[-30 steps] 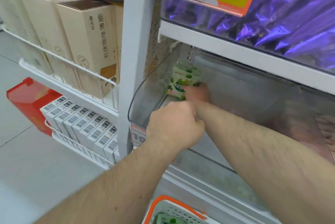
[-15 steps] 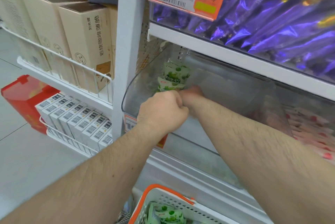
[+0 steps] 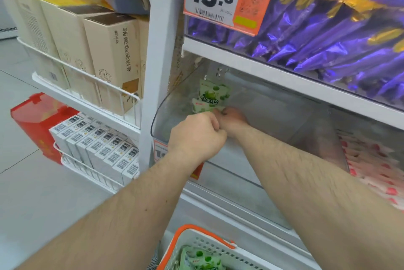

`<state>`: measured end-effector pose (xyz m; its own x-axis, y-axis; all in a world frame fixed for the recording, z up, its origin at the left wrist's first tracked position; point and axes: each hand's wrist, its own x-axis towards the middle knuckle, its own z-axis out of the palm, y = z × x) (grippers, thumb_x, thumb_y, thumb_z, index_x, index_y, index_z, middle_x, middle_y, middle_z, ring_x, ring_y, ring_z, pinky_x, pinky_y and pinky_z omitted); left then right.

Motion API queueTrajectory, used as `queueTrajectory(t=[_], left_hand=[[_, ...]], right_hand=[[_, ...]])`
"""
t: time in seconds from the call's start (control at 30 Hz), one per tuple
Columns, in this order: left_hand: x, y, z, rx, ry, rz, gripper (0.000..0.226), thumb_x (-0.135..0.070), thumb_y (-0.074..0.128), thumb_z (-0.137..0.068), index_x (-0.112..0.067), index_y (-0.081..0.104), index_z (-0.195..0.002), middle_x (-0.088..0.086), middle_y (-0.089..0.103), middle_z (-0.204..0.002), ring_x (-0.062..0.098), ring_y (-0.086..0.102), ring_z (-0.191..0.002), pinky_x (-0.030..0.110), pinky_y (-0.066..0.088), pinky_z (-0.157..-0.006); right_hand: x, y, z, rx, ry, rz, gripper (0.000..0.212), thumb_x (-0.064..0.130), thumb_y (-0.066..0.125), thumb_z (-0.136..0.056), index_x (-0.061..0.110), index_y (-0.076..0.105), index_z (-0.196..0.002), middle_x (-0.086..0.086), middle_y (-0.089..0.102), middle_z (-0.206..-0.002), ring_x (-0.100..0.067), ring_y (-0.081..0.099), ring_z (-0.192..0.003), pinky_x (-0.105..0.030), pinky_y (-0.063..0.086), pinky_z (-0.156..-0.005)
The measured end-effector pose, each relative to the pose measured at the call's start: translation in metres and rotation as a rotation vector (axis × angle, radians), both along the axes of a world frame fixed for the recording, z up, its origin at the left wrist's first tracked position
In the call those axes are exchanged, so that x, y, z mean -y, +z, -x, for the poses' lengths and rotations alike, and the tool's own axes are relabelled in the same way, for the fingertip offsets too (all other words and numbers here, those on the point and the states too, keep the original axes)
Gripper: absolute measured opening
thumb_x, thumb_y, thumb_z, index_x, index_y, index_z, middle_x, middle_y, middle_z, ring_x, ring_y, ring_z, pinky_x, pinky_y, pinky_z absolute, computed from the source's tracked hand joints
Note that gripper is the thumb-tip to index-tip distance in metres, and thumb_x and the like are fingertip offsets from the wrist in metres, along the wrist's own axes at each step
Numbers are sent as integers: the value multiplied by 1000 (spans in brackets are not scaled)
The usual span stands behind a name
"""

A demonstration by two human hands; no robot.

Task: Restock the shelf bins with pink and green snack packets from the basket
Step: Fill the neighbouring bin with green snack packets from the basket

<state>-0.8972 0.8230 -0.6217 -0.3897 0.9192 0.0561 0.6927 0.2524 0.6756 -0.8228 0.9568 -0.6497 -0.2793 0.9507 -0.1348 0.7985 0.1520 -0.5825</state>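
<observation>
Comparing with the earlier frame, the two green snack packets remain stacked at the back-left corner of the clear plastic shelf bin, and both hands stay at that spot. Pink packets fill the neighbouring bin; purple foil packs sit above. The white basket with orange rim holds more green packets below. The left hand is fisted, contents not visible, and partly blocks the right hand, which reaches to the lower packet, grip undeterminable.
</observation>
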Motion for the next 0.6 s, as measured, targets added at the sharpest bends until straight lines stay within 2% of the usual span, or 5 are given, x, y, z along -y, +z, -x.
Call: queueTrajectory(t=[0.1, 0.23, 0.33, 0.5, 0.6], left_hand=[[-2, -3, 1, -17, -14, -6, 13, -37, 53, -79, -35, 62, -88, -13, 66, -98, 19, 61, -93, 27, 41, -73], [-3, -5, 2, -41, -41, -16, 15, -36, 52, -79, -33, 62, -90, -13, 66, -95, 18, 62, -90, 28, 44, -74], [-3, -7, 2, -55, -52, -17, 17, -36, 52, -78, -32, 62, -91, -11, 67, -96, 20, 62, -91, 29, 47, -77], [-5, -8, 1, -69, -61, -12, 18, -37, 52, -78, -32, 62, -92, -10, 67, -98, 20, 62, -92, 29, 45, -74], [-5, -7, 0, -82, -57, -11, 20, -37, 52, -78, -33, 63, -94, -10, 66, -99, 21, 62, -92, 29, 42, -72]], right_hand=[[-14, -6, 11, -91, -112, -18, 42, 47, 42, -98, 12, 63, -88, -10, 68, -100, -28, 63, -91, -28, 38, -67], [-22, -10, 27, -194, -331, 14, 53, 50, 46, -96, 4, 55, -122, -15, 62, -123, -32, 61, -107, -29, 39, -71], [-26, -15, 35, -214, -337, 8, 51, 47, 44, -98, 5, 53, -127, -15, 59, -128, -33, 58, -114, -30, 41, -78], [-26, -7, 32, -210, -257, 64, 31, 40, 40, -101, 14, 57, -98, -8, 60, -98, -26, 53, -81, -26, 34, -63], [-23, -4, 29, -241, -220, 139, 32, 43, 41, -100, 16, 57, -95, -5, 60, -91, -22, 55, -73, -28, 38, -64]])
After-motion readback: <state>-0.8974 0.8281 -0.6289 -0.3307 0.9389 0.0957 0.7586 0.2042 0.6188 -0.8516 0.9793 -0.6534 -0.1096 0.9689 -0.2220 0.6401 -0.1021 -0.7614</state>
